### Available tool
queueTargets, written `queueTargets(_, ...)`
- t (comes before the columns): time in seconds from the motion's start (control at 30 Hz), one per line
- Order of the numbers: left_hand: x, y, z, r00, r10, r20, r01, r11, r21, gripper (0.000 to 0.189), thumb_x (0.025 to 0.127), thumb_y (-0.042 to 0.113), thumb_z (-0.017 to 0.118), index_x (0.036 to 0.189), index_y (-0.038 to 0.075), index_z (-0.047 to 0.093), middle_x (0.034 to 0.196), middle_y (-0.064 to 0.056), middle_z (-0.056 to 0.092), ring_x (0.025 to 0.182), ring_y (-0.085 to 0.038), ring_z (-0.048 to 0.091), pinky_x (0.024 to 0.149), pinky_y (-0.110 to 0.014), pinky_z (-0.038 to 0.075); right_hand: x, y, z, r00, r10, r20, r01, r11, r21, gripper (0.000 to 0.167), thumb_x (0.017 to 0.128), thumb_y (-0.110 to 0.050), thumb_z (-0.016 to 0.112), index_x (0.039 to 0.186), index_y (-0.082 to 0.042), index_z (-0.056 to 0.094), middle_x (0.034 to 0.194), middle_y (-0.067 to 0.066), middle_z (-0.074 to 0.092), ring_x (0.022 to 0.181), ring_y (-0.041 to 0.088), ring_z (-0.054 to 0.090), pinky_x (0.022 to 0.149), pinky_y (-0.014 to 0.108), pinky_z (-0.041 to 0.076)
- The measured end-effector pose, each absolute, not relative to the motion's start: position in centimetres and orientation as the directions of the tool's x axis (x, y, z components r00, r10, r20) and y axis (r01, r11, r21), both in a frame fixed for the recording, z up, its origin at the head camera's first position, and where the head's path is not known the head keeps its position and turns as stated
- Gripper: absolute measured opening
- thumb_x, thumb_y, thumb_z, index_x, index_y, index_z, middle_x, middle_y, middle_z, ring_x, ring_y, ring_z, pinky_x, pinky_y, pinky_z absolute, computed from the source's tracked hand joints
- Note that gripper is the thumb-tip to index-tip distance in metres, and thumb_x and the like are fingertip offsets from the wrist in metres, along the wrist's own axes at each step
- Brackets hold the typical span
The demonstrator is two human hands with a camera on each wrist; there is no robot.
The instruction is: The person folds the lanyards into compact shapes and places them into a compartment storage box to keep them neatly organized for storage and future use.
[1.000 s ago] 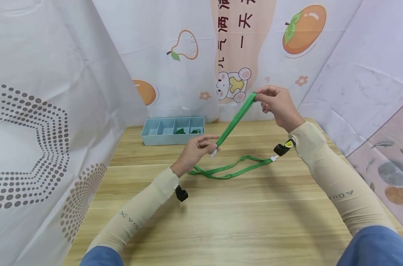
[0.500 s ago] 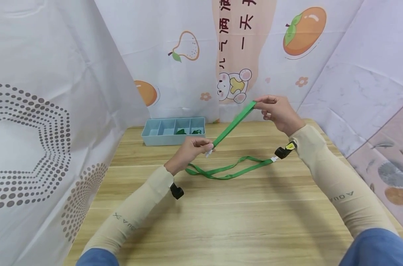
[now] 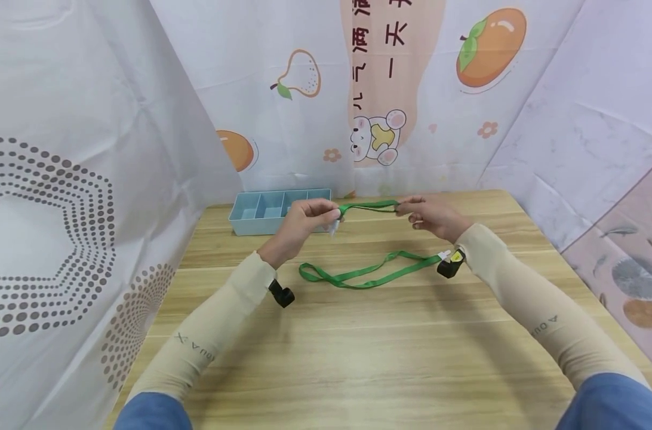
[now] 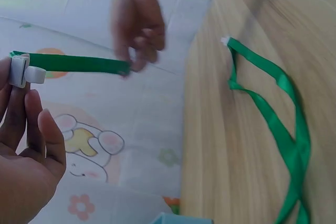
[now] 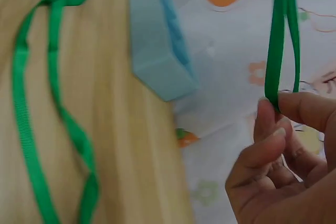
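Note:
Between my two hands a green lanyard (image 3: 369, 205) is held up above the table, folded into a short loop. My left hand (image 3: 305, 224) pinches its end beside the white plastic clip (image 4: 20, 72). At the other end, my right hand (image 3: 430, 216) pinches the fold of the strap between thumb and finger; in the right wrist view two strands of the strap (image 5: 278, 40) run up from the fingertips. Below, a second green lanyard (image 3: 366, 280) lies in a loose, crossed loop on the table, its white clip (image 4: 226, 40) at the right end.
A light blue tray (image 3: 256, 227) with compartments stands at the table's back left, partly behind my left hand. The wooden table (image 3: 358, 358) ends at a printed curtain (image 3: 304, 143) at the back. More curtains hang on both sides.
My right hand has come down and leftward, and my left hand has risen slightly. The held lanyard has gone from a steep slant to nearly level and slacker. The lanyard on the table stays put.

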State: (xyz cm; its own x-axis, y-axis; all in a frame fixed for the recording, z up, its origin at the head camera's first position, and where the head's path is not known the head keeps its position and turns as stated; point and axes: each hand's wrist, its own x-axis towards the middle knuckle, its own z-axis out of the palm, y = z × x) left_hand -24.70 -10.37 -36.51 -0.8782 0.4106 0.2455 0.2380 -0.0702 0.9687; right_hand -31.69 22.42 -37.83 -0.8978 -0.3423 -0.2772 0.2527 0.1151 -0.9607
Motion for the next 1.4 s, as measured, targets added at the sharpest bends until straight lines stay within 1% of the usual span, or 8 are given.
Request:
queueTargets(0.13,-24.8,-9.9,-35.5,-0.876,0.413,0.249,0.244,-0.065,0.968,0.011,0.101,0.015,0.07,0.106,0.01,0.078,0.103,-0.016,0.073,0.094,-0.024,0.064,0.078,-0.034,0.051,-31.4,21.6,-39.4,-0.863,-0.396,-0.313,0.276,0.149,-0.949,0.03,0.103,-0.016,0.066,0.129,-0.003,0.06,0.11,0.005,0.068,0.067,0.007,0.053,0.062,0.023,0.047)
queueTargets(0.3,-24.9,-9.6,-34.4,-0.891,0.393,0.228,0.229,-0.044,0.972,0.01,0.1,0.015,0.07,0.105,0.011,0.078,0.1,-0.006,0.073,0.096,-0.022,0.061,0.077,-0.032,0.051,-31.0,20.9,-40.0,-0.834,-0.468,-0.294,0.223,0.202,-0.954,0.044,0.104,-0.019,0.066,0.143,-0.003,0.055,0.117,0.01,0.062,0.067,0.009,0.048,0.062,0.024,0.044)
queueTargets(0.47,-24.7,-9.7,-33.6,-0.901,0.383,0.205,0.22,-0.005,0.975,0.012,0.1,0.016,0.071,0.107,0.009,0.077,0.097,0.0,0.073,0.092,-0.021,0.059,0.079,-0.037,0.05,-29.9,19.8,-38.7,-0.842,-0.518,-0.153,-0.015,0.306,-0.952,0.045,0.1,-0.028,0.072,0.14,-0.011,0.06,0.11,0.01,0.063,0.067,0.015,0.043,0.064,0.029,0.044)
queueTargets(0.6,-24.5,-9.9,-33.1,-0.899,0.389,0.201,0.222,0.009,0.975,0.012,0.1,0.015,0.07,0.107,0.008,0.077,0.098,0.0,0.074,0.092,-0.021,0.06,0.081,-0.042,0.049,-28.3,18.2,-37.0,-0.844,-0.537,0.019,-0.25,0.361,-0.898,0.041,0.096,-0.036,0.076,0.132,-0.018,0.069,0.105,0.009,0.069,0.073,0.022,0.053,0.063,0.033,0.048)
queueTargets(0.73,-24.4,-9.8,-32.8,-0.891,0.403,0.209,0.23,0.004,0.973,0.01,0.1,0.014,0.07,0.106,0.009,0.077,0.098,0.0,0.074,0.093,-0.021,0.06,0.079,-0.036,0.049,-27.3,16.7,-36.1,-0.834,-0.535,0.134,-0.387,0.396,-0.833,0.03,0.095,-0.035,0.077,0.121,-0.019,0.074,0.099,0.007,0.071,0.077,0.027,0.059,0.061,0.035,0.05)
queueTargets(0.93,-24.1,-9.3,-32.4,-0.877,0.432,0.21,0.244,0.025,0.969,0.012,0.1,0.016,0.07,0.108,0.009,0.077,0.104,-0.002,0.073,0.096,-0.022,0.06,0.077,-0.032,0.05,-26.7,15.8,-36.5,-0.843,-0.495,0.211,-0.429,0.382,-0.818,0.018,0.097,-0.03,0.076,0.109,-0.017,0.076,0.095,0.005,0.072,0.072,0.026,0.057,0.057,0.032,0.048)
queueTargets(1.13,-23.8,-9.0,-32.1,-0.863,0.451,0.227,0.271,0.034,0.962,0.011,0.1,0.015,0.07,0.106,0.009,0.077,0.105,-0.003,0.072,0.094,-0.023,0.059,0.075,-0.032,0.05,-26.1,15.6,-36.6,-0.814,-0.518,0.263,-0.481,0.346,-0.806,0.013,0.097,-0.028,0.076,0.105,-0.019,0.079,0.093,0.001,0.073,0.07,0.026,0.057,0.056,0.031,0.045)
queueTargets(1.4,-23.7,-8.7,-31.9,-0.862,0.456,0.222,0.269,0.039,0.962,0.01,0.1,0.014,0.07,0.105,0.01,0.077,0.104,-0.002,0.072,0.093,-0.022,0.059,0.076,-0.032,0.05,-25.9,15.4,-36.4,-0.832,-0.471,0.293,-0.475,0.333,-0.815,0.028,0.095,-0.031,0.077,0.116,-0.014,0.068,0.094,0.004,0.073,0.067,0.025,0.058,0.054,0.031,0.046)
